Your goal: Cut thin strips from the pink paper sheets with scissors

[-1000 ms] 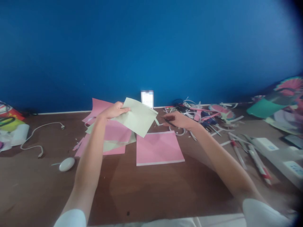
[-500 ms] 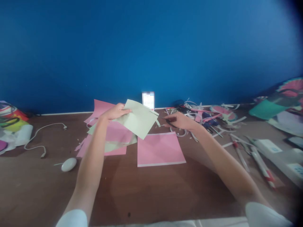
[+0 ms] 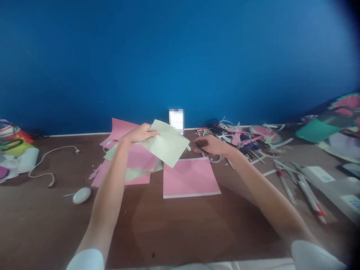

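Observation:
My left hand (image 3: 144, 133) pinches a pale green paper sheet (image 3: 168, 144) by its left side and holds it above the table, tilted. In my right hand (image 3: 209, 144) are dark-handled scissors (image 3: 201, 148), their blades pointing left at the sheet's right edge. A thin strip of the pale paper (image 3: 188, 149) hangs near that edge. Below lies a pink sheet (image 3: 191, 178) with white bands along its near and far edges. More pink sheets (image 3: 123, 129) and pale green ones lie under and beside my left forearm.
A phone (image 3: 176, 122) with a blurred screen stands against the blue wall. Paper strips and scraps (image 3: 242, 138) are heaped at the right, near glue-gun-like white tools (image 3: 312, 197) and a power strip (image 3: 337, 187). At the left are a white mouse-like object (image 3: 81, 195) and a cable (image 3: 42, 161).
The pale green sheet and my left hand have shifted slightly right. The narrow strip at the sheet's right edge now hangs lower. My right hand has barely moved.

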A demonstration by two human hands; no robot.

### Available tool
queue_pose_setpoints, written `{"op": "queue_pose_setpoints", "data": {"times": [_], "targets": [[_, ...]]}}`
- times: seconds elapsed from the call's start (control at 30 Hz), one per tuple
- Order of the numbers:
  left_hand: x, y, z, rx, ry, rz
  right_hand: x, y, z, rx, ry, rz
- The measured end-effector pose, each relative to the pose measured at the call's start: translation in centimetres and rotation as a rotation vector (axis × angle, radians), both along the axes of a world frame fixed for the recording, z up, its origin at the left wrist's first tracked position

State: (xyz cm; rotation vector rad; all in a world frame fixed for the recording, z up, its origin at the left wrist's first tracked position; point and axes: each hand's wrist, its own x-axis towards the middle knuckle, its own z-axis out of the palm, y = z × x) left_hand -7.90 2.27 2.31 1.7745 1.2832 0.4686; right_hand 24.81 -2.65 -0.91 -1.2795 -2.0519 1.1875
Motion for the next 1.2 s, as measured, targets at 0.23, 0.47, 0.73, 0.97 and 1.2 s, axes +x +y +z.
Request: {"op": "queue_pose_setpoints", "data": {"times": [0.23,0.47,0.73,0.97,1.2], "targets": [[0.5,0.1,-0.2,-0.037,-0.047,-0.036,-0.1,0.0,0.0,0.013,0.0,-0.022],[0.7,-0.2,0.0,-0.047,-0.048,-0.047,0.2,0.3,-0.4,-0.044,0.025,0.033],[0.8,-0.2,0.2,-0.06,-0.068,-0.077,0.4,0.4,-0.6,-0.121,0.056,0.057],[0.8,-0.3,0.1,-0.074,-0.047,-0.067,0.4,0.7,-1.4,-0.105,0.131,0.083],[0.7,-0.3,0.1,-0.058,-0.062,-0.072,0.2,0.6,-1.0,-0.105,0.104,0.071]]}}
